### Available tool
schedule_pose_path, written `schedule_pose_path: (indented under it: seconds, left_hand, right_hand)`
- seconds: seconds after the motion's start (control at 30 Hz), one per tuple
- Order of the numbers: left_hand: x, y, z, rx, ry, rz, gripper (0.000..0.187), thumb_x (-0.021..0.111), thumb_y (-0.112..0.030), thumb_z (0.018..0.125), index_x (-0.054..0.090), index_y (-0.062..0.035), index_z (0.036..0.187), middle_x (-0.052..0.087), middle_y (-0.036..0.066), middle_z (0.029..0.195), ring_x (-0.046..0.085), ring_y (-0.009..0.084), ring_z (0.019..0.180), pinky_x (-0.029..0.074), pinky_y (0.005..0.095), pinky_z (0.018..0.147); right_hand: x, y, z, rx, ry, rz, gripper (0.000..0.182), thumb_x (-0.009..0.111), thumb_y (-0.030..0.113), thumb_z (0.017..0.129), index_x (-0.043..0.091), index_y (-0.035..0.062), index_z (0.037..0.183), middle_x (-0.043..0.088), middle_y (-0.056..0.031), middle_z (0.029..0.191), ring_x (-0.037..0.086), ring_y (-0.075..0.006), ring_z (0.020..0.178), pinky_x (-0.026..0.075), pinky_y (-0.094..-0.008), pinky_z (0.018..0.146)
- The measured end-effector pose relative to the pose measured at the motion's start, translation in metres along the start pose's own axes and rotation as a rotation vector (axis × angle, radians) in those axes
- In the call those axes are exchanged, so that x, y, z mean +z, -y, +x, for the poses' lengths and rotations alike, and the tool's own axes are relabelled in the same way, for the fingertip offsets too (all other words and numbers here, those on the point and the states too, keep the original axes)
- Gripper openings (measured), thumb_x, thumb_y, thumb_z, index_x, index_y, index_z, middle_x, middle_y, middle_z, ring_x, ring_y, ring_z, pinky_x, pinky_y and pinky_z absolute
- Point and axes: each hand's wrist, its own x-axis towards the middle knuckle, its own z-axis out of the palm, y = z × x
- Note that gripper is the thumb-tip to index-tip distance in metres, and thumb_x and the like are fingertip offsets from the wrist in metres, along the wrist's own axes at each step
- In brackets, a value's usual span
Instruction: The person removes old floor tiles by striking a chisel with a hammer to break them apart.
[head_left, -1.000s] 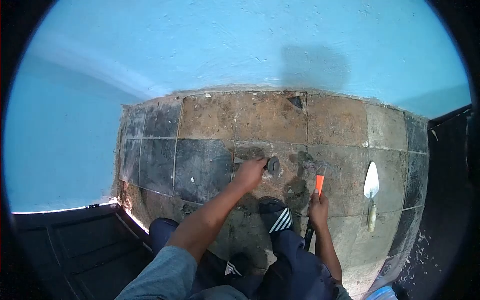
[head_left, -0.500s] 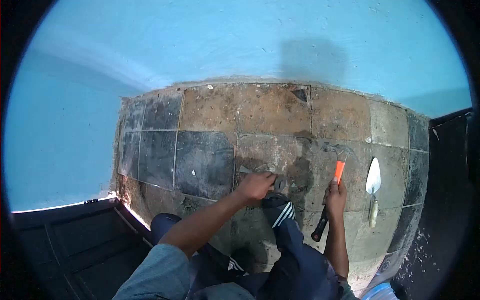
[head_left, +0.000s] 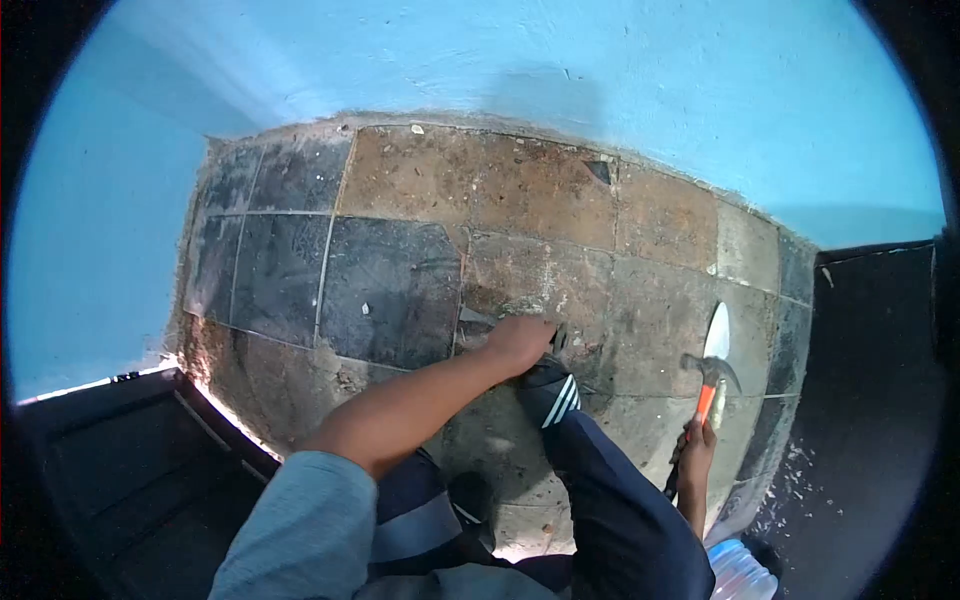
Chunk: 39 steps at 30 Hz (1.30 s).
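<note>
My left hand (head_left: 520, 343) is closed round a chisel (head_left: 476, 318). The chisel's flat blade points left at the right edge of a dark floor tile (head_left: 390, 285), and its other end shows past my fist on the right. Out to the right, my right hand (head_left: 696, 450) grips a claw hammer (head_left: 712, 385) by its orange and black handle, head upward. The hammer head overlaps a pointing trowel (head_left: 718, 328) in the view; the trowel lies on the floor with its pale handle partly behind the hammer.
Bare, stained floor (head_left: 660, 300) with grid lines surrounds several remaining dark tiles. A blue wall (head_left: 400, 60) runs along the back and left. Dark panels (head_left: 880, 360) stand at the right and lower left. A clear plastic bottle (head_left: 742, 572) is by my right leg.
My right hand has swung the hammer right and down, from beside the trowel to over it. My left hand keeps the chisel at the tile edge. The view has shifted somewhat.
</note>
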Motion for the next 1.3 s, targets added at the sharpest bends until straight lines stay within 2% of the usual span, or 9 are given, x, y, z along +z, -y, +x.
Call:
schedule_pose_path:
  seconds: [0.1,0.2,0.4,0.6,0.77,1.0,1.1,1.2,1.3]
  left_hand:
    - [0.005,0.001,0.014,-0.094,-0.049,-0.074,0.016,0.057,-0.011,0.090,0.068,-0.0045,0.098,0.071,0.017,0.100,0.069,0.0367,0.098,0.056,0.0480,0.083]
    - [0.001,-0.008,0.014,-0.144,0.075,-0.069,0.020,0.059,-0.011,0.089,0.066,-0.0041,0.107,0.071,0.017,0.101,0.070,0.0357,0.097,0.056,0.0478,0.082]
    - [-0.001,-0.013,-0.001,-0.122,-0.068,-0.012,0.054,0.063,-0.009,0.084,0.050,-0.0034,0.136,0.069,0.019,0.103,0.069,0.0378,0.096,0.056,0.0498,0.079]
    - [-0.010,-0.024,0.012,-0.265,0.011,0.035,0.055,0.066,-0.009,0.082,0.052,-0.0055,0.136,0.069,0.016,0.105,0.068,0.0340,0.098,0.057,0.0464,0.083]
    - [0.001,-0.015,0.010,-0.224,-0.167,-0.068,0.037,0.067,-0.008,0.078,0.062,-0.0048,0.114,0.068,0.018,0.104,0.066,0.0381,0.100,0.054,0.0492,0.086]
    - [0.024,-0.030,0.005,-0.186,-0.295,-0.084,0.030,0.069,-0.009,0.074,0.065,-0.0034,0.103,0.067,0.019,0.102,0.063,0.0402,0.102,0.050,0.0511,0.091]
    - [0.027,-0.029,0.014,-0.195,-0.360,-0.165,0.031,0.070,-0.009,0.073,0.065,-0.0037,0.103,0.067,0.019,0.102,0.063,0.0401,0.103,0.049,0.0506,0.092]
    - [0.025,-0.020,0.020,-0.170,-0.299,-0.151,0.043,0.073,-0.012,0.075,0.063,0.0024,0.114,0.065,0.024,0.115,0.060,0.0423,0.112,0.049,0.0488,0.098]
    - [0.025,-0.021,0.015,-0.158,-0.397,-0.099,0.037,0.073,-0.013,0.074,0.065,-0.0044,0.109,0.068,0.019,0.106,0.061,0.0397,0.107,0.049,0.0498,0.095]
  right_hand:
    - [-0.041,0.006,-0.016,0.007,-0.044,-0.058,0.040,0.049,0.044,0.106,0.051,0.0095,0.085,0.042,0.0028,0.059,0.040,-0.0079,0.043,0.036,-0.0264,0.038]
    - [-0.062,0.022,-0.011,-0.027,-0.081,-0.067,0.039,0.051,0.044,0.105,0.051,0.0099,0.085,0.042,0.0030,0.058,0.038,-0.0082,0.041,0.035,-0.0270,0.037]
    - [0.001,0.021,0.059,-0.159,-0.020,0.095,0.033,0.057,0.042,0.103,0.050,0.0147,0.086,0.042,0.0062,0.060,0.039,-0.0059,0.045,0.033,-0.0253,0.039]
    - [0.073,0.018,0.070,-0.107,0.317,0.124,0.030,0.057,0.038,0.104,0.052,0.0119,0.089,0.042,0.0054,0.061,0.040,-0.0063,0.046,0.037,-0.0252,0.041]
    - [0.094,0.006,0.080,-0.158,0.489,0.067,0.030,0.057,0.036,0.104,0.052,0.0083,0.093,0.043,0.0040,0.061,0.041,-0.0071,0.046,0.037,-0.0264,0.042]
    - [0.091,0.031,0.063,-0.133,0.541,0.165,0.029,0.060,0.033,0.102,0.055,0.0051,0.099,0.047,0.0032,0.064,0.046,-0.0083,0.048,0.040,-0.0274,0.042]
    - [0.084,0.026,0.064,-0.165,0.492,0.138,0.030,0.060,0.034,0.102,0.055,0.0043,0.100,0.047,0.0030,0.064,0.046,-0.0085,0.047,0.040,-0.0274,0.042]
    - [0.076,0.017,0.064,-0.165,0.477,0.134,0.030,0.061,0.034,0.102,0.055,0.0040,0.101,0.047,0.0027,0.064,0.046,-0.0086,0.047,0.040,-0.0272,0.042]
    - [0.061,0.009,0.057,-0.130,0.459,0.111,0.029,0.062,0.032,0.101,0.055,0.0048,0.100,0.046,0.0029,0.064,0.045,-0.0086,0.048,0.039,-0.0271,0.043]
